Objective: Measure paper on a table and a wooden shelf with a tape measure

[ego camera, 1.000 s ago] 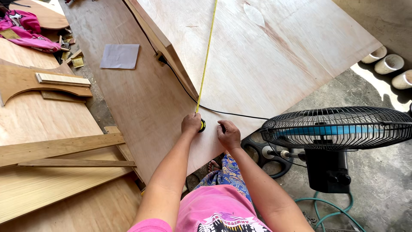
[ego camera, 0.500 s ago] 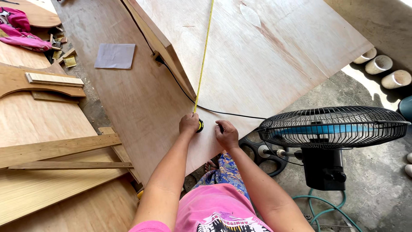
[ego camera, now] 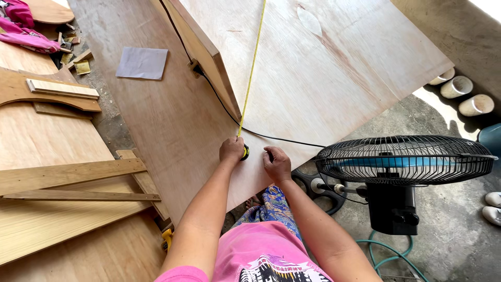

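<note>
A large plywood sheet [ego camera: 334, 68] lies in front of me. A yellow tape measure blade [ego camera: 253, 68] runs across it from the far edge to its case [ego camera: 245, 152] at the near edge. My left hand [ego camera: 231, 150] grips the case. Just to the right, my right hand [ego camera: 276, 164] presses on the plywood with fingers curled, maybe pinching something small that I cannot make out. A black cable [ego camera: 271, 137] crosses the sheet just beyond both hands.
A lower brown plywood sheet [ego camera: 156, 120] carries a grey sanding paper [ego camera: 142, 62]. Wooden strips and boards [ego camera: 68, 177] lie at left, pink cloth [ego camera: 26, 36] at top left. An electric fan [ego camera: 404, 162] stands at right on concrete, with pipe ends [ego camera: 462, 94] beyond.
My hands and the tape stay in place; only the camera view has drifted slightly.
</note>
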